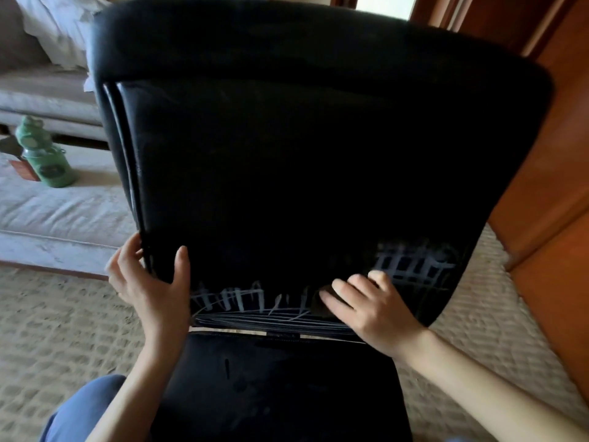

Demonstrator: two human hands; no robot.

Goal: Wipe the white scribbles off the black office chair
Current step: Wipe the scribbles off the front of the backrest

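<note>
Head view, close over chair (287,154) (wide-angle), downward

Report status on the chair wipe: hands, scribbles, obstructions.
Left hand grips left edge of chair back. Right hand presses dark cloth low on it. White scribbles show both sides of cloth. Nothing in the way.

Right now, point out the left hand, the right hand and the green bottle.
left hand (149,288): head view, on the back of the hand.
right hand (376,307): head view, on the back of the hand.
green bottle (51,164): head view, on its body.
</note>
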